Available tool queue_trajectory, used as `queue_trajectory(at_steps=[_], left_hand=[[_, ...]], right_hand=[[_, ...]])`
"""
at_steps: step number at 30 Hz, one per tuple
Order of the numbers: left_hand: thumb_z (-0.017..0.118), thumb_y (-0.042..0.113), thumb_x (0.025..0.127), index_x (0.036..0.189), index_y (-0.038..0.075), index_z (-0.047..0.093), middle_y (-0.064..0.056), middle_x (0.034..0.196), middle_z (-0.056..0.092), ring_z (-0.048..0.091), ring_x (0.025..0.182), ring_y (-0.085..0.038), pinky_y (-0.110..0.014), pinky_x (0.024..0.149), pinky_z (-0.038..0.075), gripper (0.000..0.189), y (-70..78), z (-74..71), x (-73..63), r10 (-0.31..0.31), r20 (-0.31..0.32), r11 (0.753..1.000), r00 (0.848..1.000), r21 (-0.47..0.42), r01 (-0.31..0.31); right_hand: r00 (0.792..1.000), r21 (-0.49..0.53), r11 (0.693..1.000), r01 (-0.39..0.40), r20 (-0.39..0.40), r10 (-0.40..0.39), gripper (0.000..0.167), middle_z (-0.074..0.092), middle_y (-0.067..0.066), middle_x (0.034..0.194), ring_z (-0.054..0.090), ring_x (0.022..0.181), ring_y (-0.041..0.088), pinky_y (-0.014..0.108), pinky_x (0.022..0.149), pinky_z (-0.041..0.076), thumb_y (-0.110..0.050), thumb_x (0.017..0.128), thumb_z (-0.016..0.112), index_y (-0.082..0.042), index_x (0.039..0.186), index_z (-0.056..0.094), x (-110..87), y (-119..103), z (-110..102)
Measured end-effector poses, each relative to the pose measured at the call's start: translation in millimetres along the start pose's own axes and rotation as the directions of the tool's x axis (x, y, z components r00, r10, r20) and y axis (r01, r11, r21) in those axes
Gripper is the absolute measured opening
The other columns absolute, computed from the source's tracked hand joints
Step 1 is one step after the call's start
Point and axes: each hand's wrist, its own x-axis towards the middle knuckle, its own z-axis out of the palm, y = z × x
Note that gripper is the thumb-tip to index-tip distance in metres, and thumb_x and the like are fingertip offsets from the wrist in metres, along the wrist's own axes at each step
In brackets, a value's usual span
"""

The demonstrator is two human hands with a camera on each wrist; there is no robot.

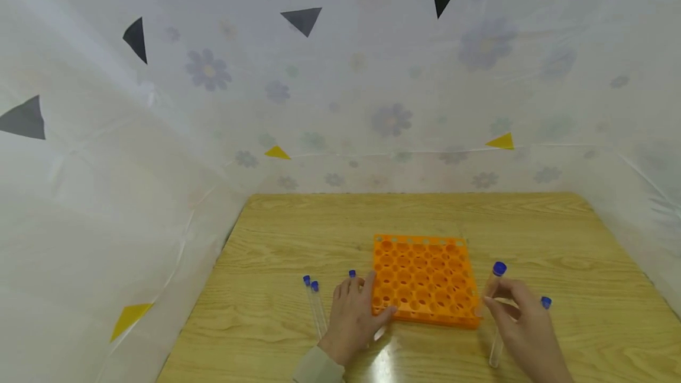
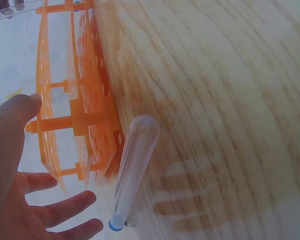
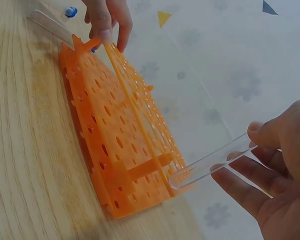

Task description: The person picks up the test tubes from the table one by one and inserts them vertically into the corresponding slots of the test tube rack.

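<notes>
Just right of the orange rack, a capped tube held

My right grip pinches the clear tube between thumb and fingers, blue cap uppermost, rounded end near the rack's front right corner. My left grip is spread at the front left corner, thumb touching the orange plastic, fingers apart. The rack stands on the bench. Left of my left grip two more tubes lie side by side, capped in blue; another blue cap shows just beyond my left fingers, and a further cap beside my right grip, the rest hidden
</notes>
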Motion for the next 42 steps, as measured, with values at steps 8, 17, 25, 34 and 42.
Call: queue_trajectory(at_steps=[8, 17, 25, 34, 42], left_hand=[[0.057, 0.063, 0.091, 0.148, 0.017, 0.040, -0.008, 0.121, 0.058, 0.052, 0.121, -0.029, -0.050, 0.105, 0.042, 0.075, 0.3, -0.1, -0.3, -0.003, 0.007, 1.000, 1.000, -0.011, 0.003], [0.055, 0.065, 0.091, 0.150, 0.018, 0.039, -0.009, 0.122, 0.058, 0.052, 0.123, -0.031, -0.050, 0.106, 0.042, 0.077, 1.6, -0.8, 0.0, -0.017, 0.018, 1.000, 1.000, 0.002, 0.017], [0.055, 0.065, 0.091, 0.149, 0.017, 0.039, -0.009, 0.121, 0.059, 0.052, 0.121, -0.031, -0.049, 0.105, 0.043, 0.077, 1.4, 0.1, -0.7, -0.011, 0.004, 1.000, 1.000, 0.015, 0.011], [0.056, 0.064, 0.091, 0.150, 0.017, 0.039, -0.008, 0.121, 0.059, 0.052, 0.121, -0.030, -0.049, 0.105, 0.043, 0.077, 1.5, 0.3, -0.4, -0.015, 0.004, 1.000, 1.000, -0.003, 0.015], [0.055, 0.065, 0.091, 0.151, 0.016, 0.039, -0.008, 0.119, 0.059, 0.052, 0.120, -0.028, -0.048, 0.104, 0.043, 0.078, 1.4, 1.0, -1.4, -0.010, -0.003, 1.000, 1.000, 0.014, 0.010]], right_hand=[[0.999, -0.056, 0.998, -0.017, 0.026, 0.018, 0.032, 0.060, 0.003, 0.098, 0.055, 0.095, -0.011, 0.009, 0.074, 0.053, 0.017, 0.080, 0.070, 0.000, 0.105, 0.060, -1.4, 6, 7], [1.000, -0.056, 0.998, 0.016, 0.017, -0.015, 0.035, 0.060, 0.006, 0.096, 0.054, 0.094, -0.010, 0.008, 0.074, 0.053, 0.022, 0.074, 0.071, 0.004, 0.103, 0.060, -4.7, 13, 14], [0.998, -0.111, 0.994, -0.021, 0.051, 0.026, 0.033, 0.061, 0.004, 0.095, 0.057, 0.091, -0.006, 0.010, 0.072, 0.053, 0.017, 0.077, 0.072, 0.000, 0.103, 0.060, -6.2, 13, 16], [0.997, -0.157, 0.987, -0.029, 0.063, 0.039, 0.032, 0.059, 0.003, 0.093, 0.063, 0.086, 0.011, 0.012, 0.070, 0.054, 0.015, 0.078, 0.073, -0.001, 0.101, 0.059, -5.7, 14, 16], [0.995, -0.179, 0.983, -0.034, 0.081, 0.049, 0.031, 0.059, 0.002, 0.092, 0.064, 0.085, 0.017, 0.012, 0.070, 0.055, 0.014, 0.078, 0.074, -0.001, 0.100, 0.059, -6.4, 14, 14]])
